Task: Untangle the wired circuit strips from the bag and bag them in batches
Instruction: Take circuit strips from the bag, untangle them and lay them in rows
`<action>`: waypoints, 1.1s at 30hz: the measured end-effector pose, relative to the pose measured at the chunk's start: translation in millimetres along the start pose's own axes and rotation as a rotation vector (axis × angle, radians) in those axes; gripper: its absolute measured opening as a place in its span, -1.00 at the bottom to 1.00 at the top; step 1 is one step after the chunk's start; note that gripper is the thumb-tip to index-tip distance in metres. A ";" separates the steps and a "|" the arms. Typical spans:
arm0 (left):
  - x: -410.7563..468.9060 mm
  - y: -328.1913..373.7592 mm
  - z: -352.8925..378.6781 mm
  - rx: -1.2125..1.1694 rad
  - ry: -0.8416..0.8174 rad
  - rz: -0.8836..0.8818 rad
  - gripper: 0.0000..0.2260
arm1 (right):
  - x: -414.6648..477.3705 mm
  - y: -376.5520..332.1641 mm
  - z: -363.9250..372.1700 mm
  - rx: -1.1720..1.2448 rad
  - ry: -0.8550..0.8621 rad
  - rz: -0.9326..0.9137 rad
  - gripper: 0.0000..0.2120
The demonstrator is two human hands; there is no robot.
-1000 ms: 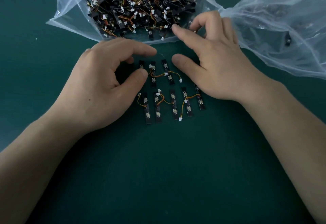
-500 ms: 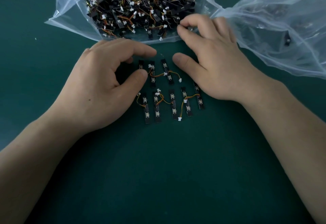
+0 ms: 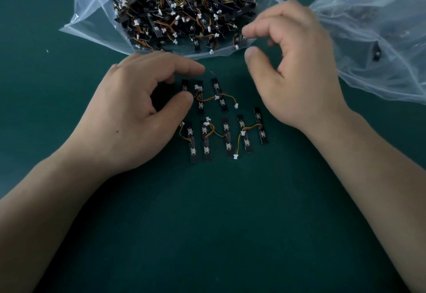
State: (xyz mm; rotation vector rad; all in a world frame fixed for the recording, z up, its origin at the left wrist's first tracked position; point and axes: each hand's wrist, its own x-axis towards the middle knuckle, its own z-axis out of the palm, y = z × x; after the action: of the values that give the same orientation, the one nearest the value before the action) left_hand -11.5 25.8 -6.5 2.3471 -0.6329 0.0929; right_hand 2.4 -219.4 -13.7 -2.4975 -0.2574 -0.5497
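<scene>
Where they lie flat, circuit strips (image 3: 227, 140) parallel, long axes toward bag (image 3: 92, 9).

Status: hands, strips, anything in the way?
Left hand curled by laid-out circuit strips, grip unclear. Right hand empty at full bag mouth. Eight strips showing; some wires cross neighbours.

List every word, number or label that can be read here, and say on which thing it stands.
No text can be read.
circuit strips on the green mat: any print is too small and blurred to read.
full clear bag and second clear bag: no print visible.
</scene>
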 end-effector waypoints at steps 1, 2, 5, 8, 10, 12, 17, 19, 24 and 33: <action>-0.1 0.1 0.1 -0.002 0.000 0.000 -0.69 | -0.5 0.0 -0.1 -0.021 -0.024 0.021 -0.76; -0.2 0.1 0.1 -0.003 -0.001 0.000 -0.69 | -0.8 0.0 -0.2 -0.041 -0.050 0.039 -0.74; -0.3 -0.1 0.6 0.000 -0.005 -0.002 -0.70 | -0.9 0.1 0.2 -0.104 -0.139 0.049 -0.59; 0.2 -0.4 0.1 0.006 -0.008 0.002 -0.69 | 0.6 0.2 1.8 -0.186 -0.227 0.018 -0.58; 0.3 -0.5 -0.1 0.010 -0.009 0.006 -0.69 | 0.7 0.0 2.3 -0.214 -0.237 0.008 -0.62; 0.4 -0.5 0.0 0.010 -0.008 0.006 -0.69 | 0.8 0.3 2.6 -0.220 -0.225 0.008 -0.63; 0.2 -0.3 0.4 0.007 -0.009 0.009 -0.69 | 0.4 2.1 2.6 -0.182 -0.169 0.027 -0.66; 0.0 -0.5 0.2 0.005 -0.008 0.006 -0.69 | 0.0 1.9 2.4 -0.191 -0.178 0.028 -0.64; 0.3 -0.5 0.3 0.007 -0.009 0.002 -0.69 | 1.7 3.3 3.2 -0.274 -0.262 0.006 -0.57; 0.6 0.0 0.2 0.007 -0.008 0.003 -0.69 | 1.5 4.3 3.4 -0.030 -0.111 0.067 -0.75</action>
State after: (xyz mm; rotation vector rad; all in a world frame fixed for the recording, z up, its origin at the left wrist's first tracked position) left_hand -11.1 25.4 -6.5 2.3544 -0.6413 0.0870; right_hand 6.2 -220.9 -17.7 -2.5594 -0.2086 -0.3911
